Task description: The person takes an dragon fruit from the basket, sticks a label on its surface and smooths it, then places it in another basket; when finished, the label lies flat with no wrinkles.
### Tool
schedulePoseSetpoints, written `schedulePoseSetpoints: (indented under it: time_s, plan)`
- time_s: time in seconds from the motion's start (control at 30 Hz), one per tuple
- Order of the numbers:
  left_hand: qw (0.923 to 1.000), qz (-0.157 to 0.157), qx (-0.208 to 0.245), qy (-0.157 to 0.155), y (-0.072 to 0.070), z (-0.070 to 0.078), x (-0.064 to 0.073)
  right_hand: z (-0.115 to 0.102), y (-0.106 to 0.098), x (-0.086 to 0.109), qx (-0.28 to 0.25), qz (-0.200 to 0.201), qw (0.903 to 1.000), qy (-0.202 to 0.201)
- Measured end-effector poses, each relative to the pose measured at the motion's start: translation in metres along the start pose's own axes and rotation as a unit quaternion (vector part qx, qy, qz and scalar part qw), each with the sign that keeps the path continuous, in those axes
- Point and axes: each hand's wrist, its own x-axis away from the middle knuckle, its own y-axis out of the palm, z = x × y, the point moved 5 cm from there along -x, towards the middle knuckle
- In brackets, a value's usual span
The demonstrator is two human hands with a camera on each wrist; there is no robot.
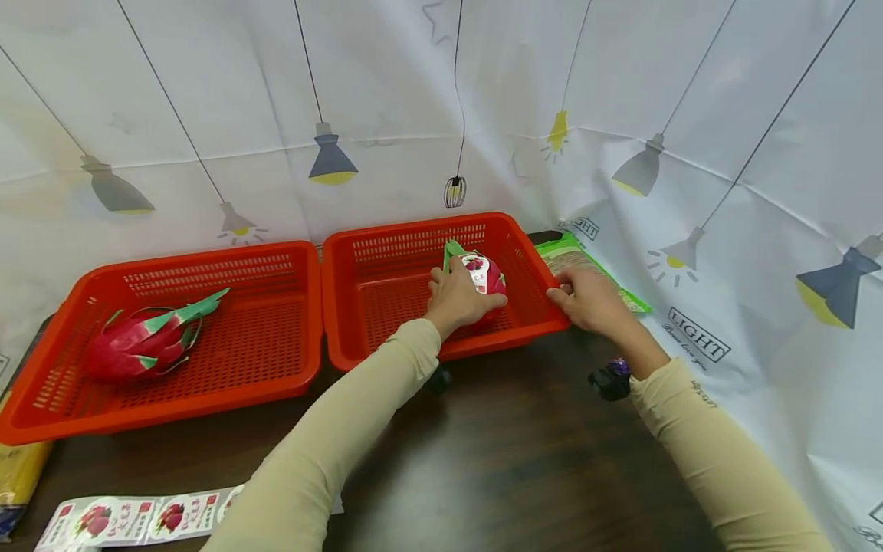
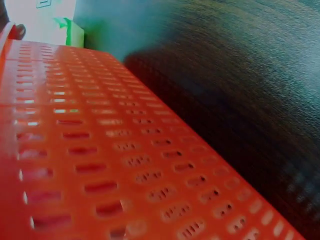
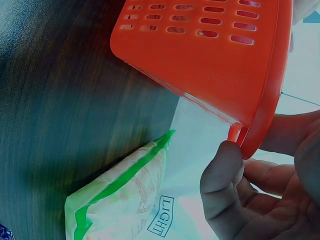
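In the head view, my left hand (image 1: 457, 297) reaches into the right-hand red plastic basket (image 1: 386, 341) and grips a dragon fruit (image 1: 495, 282) that bears a white printed sticker (image 1: 477, 270). Its fingers lie on the near and left side, with the thumb at the front. My right hand (image 1: 589, 299) pinches the basket's right rim, fingers curled under the edge in the right wrist view. Basket wall (image 2: 80, 130) fills much of the left wrist view, which hides the left hand. A second dragon fruit (image 1: 141, 345) lies in the left-hand red basket (image 1: 228, 395), no sticker showing.
A strip of dragon fruit stickers (image 1: 148, 519) lies at the table's front left, partly behind my left sleeve. A yellow packet (image 1: 21, 471) sits at the far left. Beside the right basket lies a green-and-white bag (image 1: 586, 257), against the patterned white sheet (image 1: 745, 253).
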Motion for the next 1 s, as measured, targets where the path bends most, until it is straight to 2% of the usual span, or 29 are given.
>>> schedulePoseSetpoints:
  time_s: [0.13, 0.3, 0.43, 0.67, 1.0]
  plan:
    - [0.9998, 0.006, -0.020, -0.005, 0.005, 0.001, -0.001, -0.005, -0.002, 0.001, -0.001, -0.002, 1.0000, 0.003]
    - [0.9976, 0.016, -0.068, -0.004, 0.014, 0.003, -0.003, -0.008, -0.003, 0.001, -0.004, -0.006, 0.9999, 0.007]
    - [0.9961, 0.011, -0.088, 0.003, 0.021, 0.006, -0.003, -0.008, -0.003, 0.001, -0.004, -0.005, 0.9999, 0.015]
    - [0.9957, -0.011, -0.091, 0.011, 0.025, 0.010, -0.003, -0.004, -0.002, 0.000, -0.002, -0.004, 0.9996, 0.027]
    - [0.9961, -0.036, -0.081, 0.005, 0.029, 0.012, -0.006, 0.002, 0.002, 0.001, -0.010, -0.011, 0.9991, 0.040]
